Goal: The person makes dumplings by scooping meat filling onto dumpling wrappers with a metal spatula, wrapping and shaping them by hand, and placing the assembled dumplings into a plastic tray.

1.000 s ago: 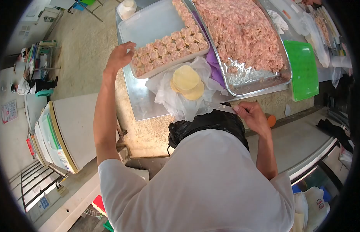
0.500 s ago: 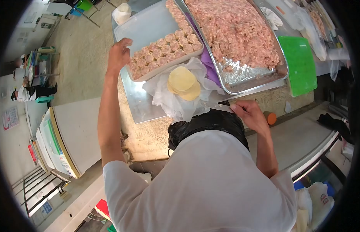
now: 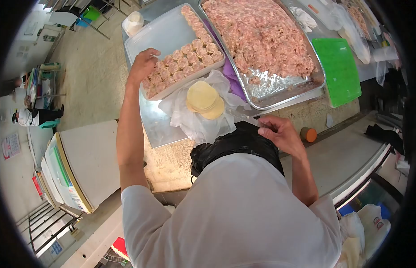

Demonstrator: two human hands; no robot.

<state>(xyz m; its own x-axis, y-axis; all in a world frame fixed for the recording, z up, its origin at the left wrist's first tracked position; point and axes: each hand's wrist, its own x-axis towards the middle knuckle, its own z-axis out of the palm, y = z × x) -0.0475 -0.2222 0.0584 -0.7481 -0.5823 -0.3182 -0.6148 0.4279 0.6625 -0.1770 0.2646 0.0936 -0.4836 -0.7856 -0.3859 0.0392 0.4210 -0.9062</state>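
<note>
My left hand (image 3: 144, 65) is over the left side of a pale plastic tray (image 3: 150, 36), its fingers curled beside the rows of open-topped meat dumplings (image 3: 185, 62). Whatever lies between those fingers is hidden. Near my waist, my right hand (image 3: 281, 135) grips a thin flat-bladed spatula (image 3: 246, 117), pointing left. A stack of round yellow wrappers (image 3: 202, 97) rests on crumpled white plastic (image 3: 181, 111), just left of the blade's tip. Beyond it, a large metal pan (image 3: 284, 101) holds a mound of minced meat (image 3: 266, 38).
A green lid or board (image 3: 337, 73) lies right of the pan. Purple cloth (image 3: 233, 80) shows between tray and pan. A white bundle (image 3: 133, 23) stands at the tray's far left corner. A white cloth (image 3: 303, 19) is beyond the pan. Another person (image 3: 36, 117) is far left.
The view has shifted slightly, moving the table things left and a little down. My left hand is further over the tray's edge, closer to the dumplings. My right hand still holds the spatula.
</note>
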